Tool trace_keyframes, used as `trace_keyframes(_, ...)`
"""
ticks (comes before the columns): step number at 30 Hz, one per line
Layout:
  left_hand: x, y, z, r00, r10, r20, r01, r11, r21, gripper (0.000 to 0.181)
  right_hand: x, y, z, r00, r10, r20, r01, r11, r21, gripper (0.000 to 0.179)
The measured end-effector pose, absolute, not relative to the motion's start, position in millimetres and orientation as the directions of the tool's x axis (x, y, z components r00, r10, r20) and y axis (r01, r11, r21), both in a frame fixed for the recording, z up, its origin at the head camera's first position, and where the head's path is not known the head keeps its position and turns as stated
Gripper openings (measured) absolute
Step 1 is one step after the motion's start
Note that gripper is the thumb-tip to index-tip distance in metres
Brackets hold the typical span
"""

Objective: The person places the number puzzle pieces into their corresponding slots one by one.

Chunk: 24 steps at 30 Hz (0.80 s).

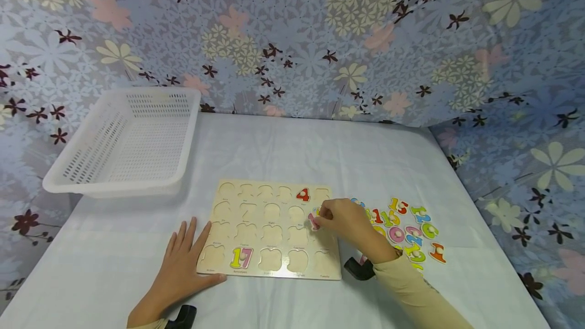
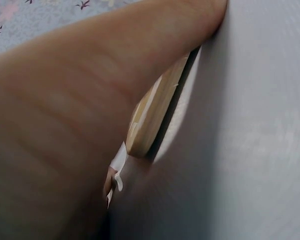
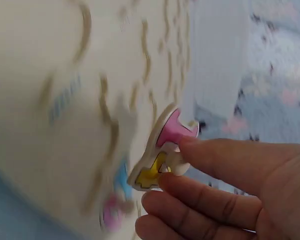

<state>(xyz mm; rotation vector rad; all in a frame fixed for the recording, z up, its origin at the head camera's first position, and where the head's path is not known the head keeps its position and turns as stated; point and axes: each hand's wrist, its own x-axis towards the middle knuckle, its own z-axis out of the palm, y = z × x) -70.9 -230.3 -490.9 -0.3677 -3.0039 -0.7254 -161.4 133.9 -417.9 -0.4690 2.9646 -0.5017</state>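
Note:
A wooden number puzzle board (image 1: 257, 222) lies on the white-covered table. My left hand (image 1: 180, 268) rests with spread fingers along its left edge, thumb at the lower edge. Over the board's right side, my right hand (image 1: 345, 220) pinches the knob of a pink-and-yellow number puzzle piece (image 3: 172, 132) between thumb and finger. The piece is tilted, apart from the board in the right wrist view. A red 4 piece (image 1: 303, 195) and a yellow-and-pink 17 piece (image 1: 241, 258) sit in recesses. Near the held piece, a blurred blue-and-pink piece (image 3: 112, 214) shows.
Several loose number pieces (image 1: 396, 234) lie in a group right of the board, partly hidden by the right hand and forearm. A white perforated basket (image 1: 183, 166) stands at the back left. Floral cloth (image 1: 292, 39) hangs behind the table.

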Motion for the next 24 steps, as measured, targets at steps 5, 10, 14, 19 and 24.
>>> trace_keyframes(5,-71.8,-230.9,-492.3,-0.971,0.223,0.092,0.240,0.865,0.440,0.115,-153.7,111.0,-424.9,-0.921,-0.388,-0.036,-0.358,0.880,-0.313,0.025)
trace_keyframes(10,-72.5,-231.0,-493.4,-0.970,0.225,0.095,0.244,0.864,0.441,0.115,-149.0,99.2,-430.6,-0.898,-0.438,-0.044,-0.410,0.869,-0.277,0.033)
trace_keyframes(14,-72.9,-231.0,-493.2,-0.970,0.226,0.087,0.241,0.864,0.442,0.115,-147.0,94.7,-431.4,-0.893,-0.447,-0.050,-0.418,0.866,-0.273,0.035)
trace_keyframes(19,-73.1,-231.6,-490.6,-0.970,0.227,0.087,0.242,0.866,0.438,0.115,-146.0,90.9,-431.2,-0.896,-0.444,-0.033,-0.421,0.869,-0.261,0.036)
trace_keyframes(24,-72.6,-232.1,-489.2,-0.968,0.230,0.097,0.249,0.863,0.440,0.115,-145.6,87.9,-431.0,-0.910,-0.411,-0.043,-0.387,0.884,-0.262,0.037)
